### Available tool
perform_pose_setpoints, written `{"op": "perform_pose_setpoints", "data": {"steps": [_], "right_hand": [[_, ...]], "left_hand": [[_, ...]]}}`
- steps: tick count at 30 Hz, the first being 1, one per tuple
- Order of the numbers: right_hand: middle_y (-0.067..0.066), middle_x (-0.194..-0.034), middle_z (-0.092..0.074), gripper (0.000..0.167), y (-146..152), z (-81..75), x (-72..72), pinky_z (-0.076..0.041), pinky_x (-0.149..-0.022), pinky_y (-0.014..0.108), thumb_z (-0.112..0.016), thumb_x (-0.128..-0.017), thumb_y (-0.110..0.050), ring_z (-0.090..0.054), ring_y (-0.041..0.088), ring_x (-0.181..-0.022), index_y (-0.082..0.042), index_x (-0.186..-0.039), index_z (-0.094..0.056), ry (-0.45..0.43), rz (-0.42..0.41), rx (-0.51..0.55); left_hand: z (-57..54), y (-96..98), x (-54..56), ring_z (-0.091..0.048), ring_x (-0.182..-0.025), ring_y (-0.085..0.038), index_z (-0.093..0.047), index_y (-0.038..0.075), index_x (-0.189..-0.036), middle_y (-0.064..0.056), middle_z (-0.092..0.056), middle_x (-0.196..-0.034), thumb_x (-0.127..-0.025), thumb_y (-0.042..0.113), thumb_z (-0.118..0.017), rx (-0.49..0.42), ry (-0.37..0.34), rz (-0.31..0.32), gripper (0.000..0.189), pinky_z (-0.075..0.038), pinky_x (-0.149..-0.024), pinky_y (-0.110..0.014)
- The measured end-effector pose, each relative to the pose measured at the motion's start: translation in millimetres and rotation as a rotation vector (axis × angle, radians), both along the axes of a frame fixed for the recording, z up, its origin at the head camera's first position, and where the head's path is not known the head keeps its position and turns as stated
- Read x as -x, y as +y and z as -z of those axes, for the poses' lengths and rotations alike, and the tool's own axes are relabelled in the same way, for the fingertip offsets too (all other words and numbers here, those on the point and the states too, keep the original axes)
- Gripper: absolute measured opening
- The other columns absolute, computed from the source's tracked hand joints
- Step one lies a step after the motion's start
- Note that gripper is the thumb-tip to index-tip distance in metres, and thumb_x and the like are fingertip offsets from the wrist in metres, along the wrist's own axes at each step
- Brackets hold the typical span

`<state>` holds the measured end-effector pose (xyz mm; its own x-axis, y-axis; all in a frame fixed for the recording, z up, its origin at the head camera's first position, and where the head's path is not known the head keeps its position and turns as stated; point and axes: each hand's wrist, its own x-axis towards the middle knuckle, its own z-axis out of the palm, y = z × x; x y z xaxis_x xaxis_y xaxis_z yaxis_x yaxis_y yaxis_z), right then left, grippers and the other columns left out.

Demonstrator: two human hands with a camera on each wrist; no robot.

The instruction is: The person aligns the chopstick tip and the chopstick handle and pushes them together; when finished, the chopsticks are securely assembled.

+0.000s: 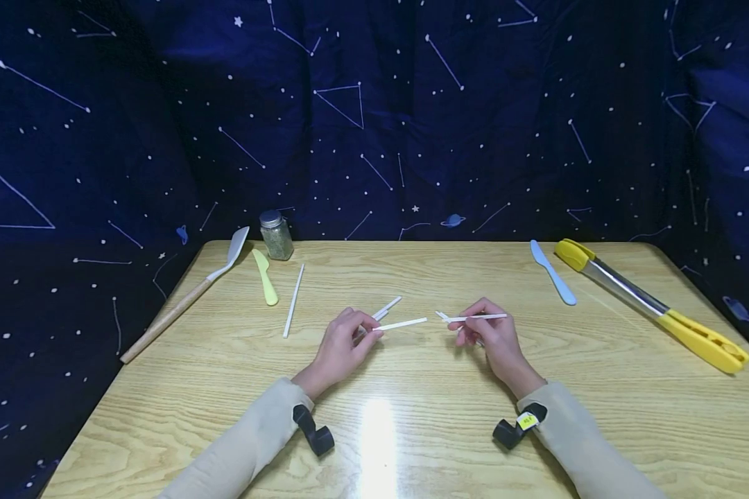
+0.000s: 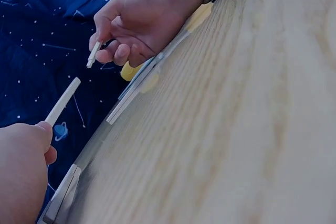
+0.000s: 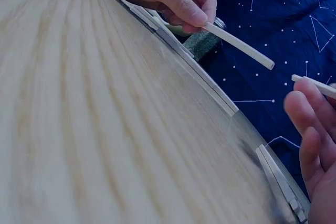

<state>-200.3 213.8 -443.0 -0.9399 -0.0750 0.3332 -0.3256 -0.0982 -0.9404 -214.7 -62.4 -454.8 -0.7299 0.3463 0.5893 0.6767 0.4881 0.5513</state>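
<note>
Head: perhaps wooden stick [image 1: 401,324], left grip [image 1: 343,341]

Counts two hands near the middle, one left hand [image 1: 339,344] and one right hand [image 1: 498,341]. Shows one white stick in the left [image 1: 406,324], one in the right, at least one lying stick [image 1: 293,301] farther left, and more partly hidden sticks [image 1: 390,304] by both hands, too overlapped to count. Totals two knives: one yellow knife [image 1: 265,278] far left, one blue knife [image 1: 553,273] far right. Adds one spatula [image 1: 167,319] and one jar [image 1: 279,242] left, one pair of tongs [image 1: 627,290] right.
</note>
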Motion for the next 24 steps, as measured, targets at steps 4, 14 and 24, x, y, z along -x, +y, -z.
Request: {"op": "perform_pose_setpoints", "data": {"steps": [4,14,24], "right_hand": [[0.005,-0.078,-0.073,0.013,-0.6,-0.1,-0.9,-0.045,-0.052,0.024,-0.046,-0.093,0.008,-0.065,0.013,-0.059,0.019,-0.093,-0.051,0.054,-0.079,-0.043],[0.003,-0.079,-0.073,0.013,-2.0,-0.5,-2.5,-0.046,-0.055,0.024,-0.047,-0.093,0.008,-0.066,0.011,-0.062,0.019,-0.093,-0.053,0.064,-0.088,-0.063],[0.009,-0.077,-0.072,0.013,-0.5,0.7,-1.0,-0.047,-0.057,0.022,-0.045,-0.091,0.01,-0.066,0.01,-0.063,0.019,-0.092,-0.053,0.053,-0.108,-0.061]], "left_hand": [[0.1,1.9,-2.4,-0.045,-0.062,-0.015,-0.067,0.007,-0.087,0.001,-0.057,-0.071,-0.085,0.012,-0.073,-0.007,-0.008,0.029,0.008,-0.036,-0.055,-0.018],[0.8,5.3,-4.9,-0.041,-0.061,-0.013,-0.067,0.006,-0.086,0.002,-0.048,-0.066,-0.086,0.012,-0.071,-0.013,-0.026,0.041,0.007,-0.033,-0.053,-0.018],[1.4,4.6,-4.7,-0.038,-0.061,-0.01,-0.068,0.007,-0.087,0.001,-0.047,-0.066,-0.087,0.013,-0.07,-0.031,-0.073,0.052,0.006,-0.032,-0.053,-0.019]]}}
